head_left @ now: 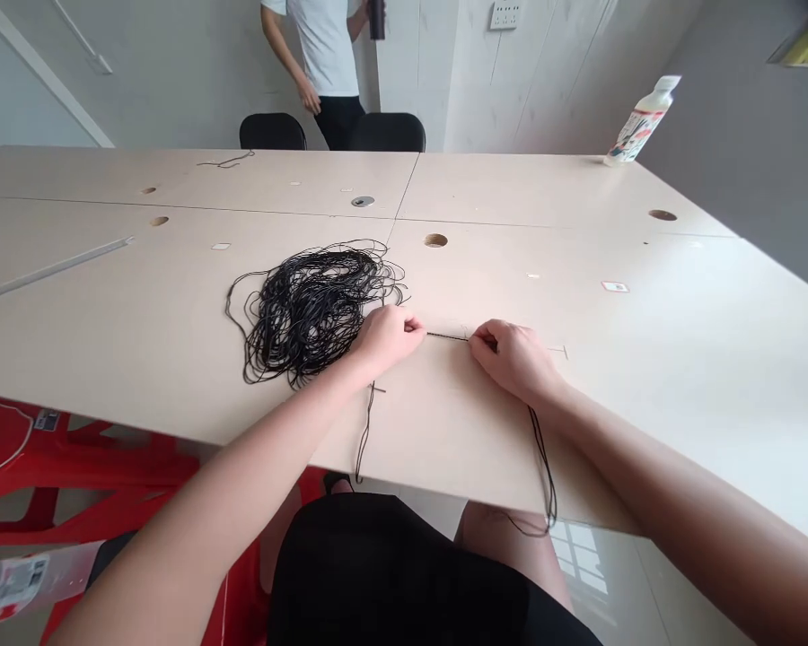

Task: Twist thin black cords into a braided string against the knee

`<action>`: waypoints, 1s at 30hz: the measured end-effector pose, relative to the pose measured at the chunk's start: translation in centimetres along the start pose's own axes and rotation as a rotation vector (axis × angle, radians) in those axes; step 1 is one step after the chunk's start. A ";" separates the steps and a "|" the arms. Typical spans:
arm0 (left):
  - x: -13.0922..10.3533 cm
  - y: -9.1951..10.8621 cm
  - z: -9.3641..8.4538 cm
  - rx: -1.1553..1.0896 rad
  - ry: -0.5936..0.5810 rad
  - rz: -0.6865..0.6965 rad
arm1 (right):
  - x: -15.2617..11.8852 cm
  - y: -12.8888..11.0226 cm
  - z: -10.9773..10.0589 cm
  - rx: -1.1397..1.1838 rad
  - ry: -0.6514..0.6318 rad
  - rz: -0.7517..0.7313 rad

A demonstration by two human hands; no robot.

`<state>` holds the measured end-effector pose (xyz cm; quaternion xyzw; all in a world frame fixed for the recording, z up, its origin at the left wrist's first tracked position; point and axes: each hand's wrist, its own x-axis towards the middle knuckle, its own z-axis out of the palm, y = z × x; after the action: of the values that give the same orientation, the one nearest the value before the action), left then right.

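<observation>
A short stretch of black cord (447,336) runs taut between my two hands, just above the table. My left hand (389,336) pinches its left end, and my right hand (512,353) pinches the right end with curled fingers. Loose cord strands trail from under both hands, hanging over the table's front edge. Close beside my left hand, on its far left side, lies a big tangled heap of black cord (310,309). My left wrist covers part of its right side.
The pale tabletop (680,377) has several round holes and small stickers. A white bottle (643,121) stands at the back right. A grey strip (54,269) lies at left. Red stools (108,484) are below the left edge. A person (323,54) stands behind black chairs (389,133).
</observation>
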<state>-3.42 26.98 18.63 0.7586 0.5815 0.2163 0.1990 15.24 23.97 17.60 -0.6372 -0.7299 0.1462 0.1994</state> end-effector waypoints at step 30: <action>0.2 -0.7 -0.4 -0.078 0.003 -0.014 | 0.2 0.2 0.4 -0.015 0.096 -0.032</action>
<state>-4.12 27.38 18.56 0.7460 0.5782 0.2383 0.2291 15.18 24.20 17.21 -0.6334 -0.7305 0.1066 0.2318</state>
